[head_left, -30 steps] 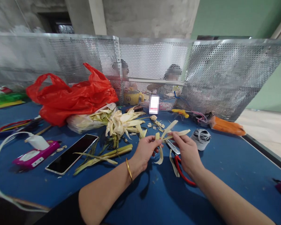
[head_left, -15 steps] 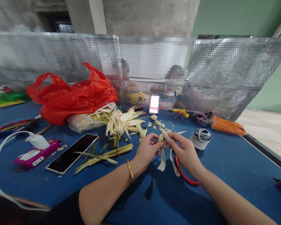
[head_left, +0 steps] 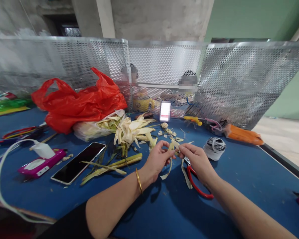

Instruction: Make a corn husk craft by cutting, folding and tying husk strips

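Between my hands, above the blue table, is a pale corn husk strip (head_left: pixel 175 144). My left hand (head_left: pixel 158 158), with a gold bangle on the wrist, pinches it between thumb and fingers. A loose end curls down below the fingertips. My right hand (head_left: pixel 194 160) pinches the strip from the other side. Under the right hand lie red-handled scissors (head_left: pixel 199 190), partly covered by it. Another husk strip (head_left: pixel 186 176) rests beside the scissors. Farther left, a bunch of corn husks (head_left: pixel 132 131) spreads over the table, with green husk stalks (head_left: pixel 114 167) in front.
A spool of string (head_left: pixel 215 148) stands right of my hands. Left are a phone (head_left: pixel 78 162), a purple power strip (head_left: pixel 42 164) with a charger, and a red plastic bag (head_left: pixel 82 103). A perforated metal screen (head_left: pixel 164 59) runs behind; two people sit beyond it.
The strip's hanging end has swung left and curled. My right hand has shifted slightly, showing more of the scissors. Both hands keep their pinch.
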A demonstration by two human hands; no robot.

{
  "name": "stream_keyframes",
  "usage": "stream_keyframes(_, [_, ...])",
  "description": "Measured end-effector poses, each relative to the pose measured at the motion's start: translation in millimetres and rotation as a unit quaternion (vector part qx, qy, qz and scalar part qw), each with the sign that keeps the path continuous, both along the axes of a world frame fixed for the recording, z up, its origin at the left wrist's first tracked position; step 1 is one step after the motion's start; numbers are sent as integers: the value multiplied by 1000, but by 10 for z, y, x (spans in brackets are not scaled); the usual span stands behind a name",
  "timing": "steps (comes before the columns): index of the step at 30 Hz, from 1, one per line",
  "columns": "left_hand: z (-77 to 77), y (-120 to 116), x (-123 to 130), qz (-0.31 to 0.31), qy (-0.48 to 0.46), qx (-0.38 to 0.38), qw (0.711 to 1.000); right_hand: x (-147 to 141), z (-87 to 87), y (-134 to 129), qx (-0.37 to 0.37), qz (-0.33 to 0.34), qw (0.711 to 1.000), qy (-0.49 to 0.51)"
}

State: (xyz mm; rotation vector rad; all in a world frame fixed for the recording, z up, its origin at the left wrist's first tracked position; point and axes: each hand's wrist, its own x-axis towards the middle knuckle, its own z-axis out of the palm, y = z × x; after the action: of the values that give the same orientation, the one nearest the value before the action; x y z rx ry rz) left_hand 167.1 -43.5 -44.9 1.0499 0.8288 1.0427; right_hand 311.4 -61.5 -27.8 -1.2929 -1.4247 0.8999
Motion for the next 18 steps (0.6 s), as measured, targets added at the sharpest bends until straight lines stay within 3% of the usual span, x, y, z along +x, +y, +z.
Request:
stream_keyframes(9, [-21,20,7,-24,-27,-60,998,28,24,-20,-15,-1,1000,-1])
stream_keyframes(18, [-18,11,7,-32,-46,-65,996,51,11,-15,-40,7,998,50])
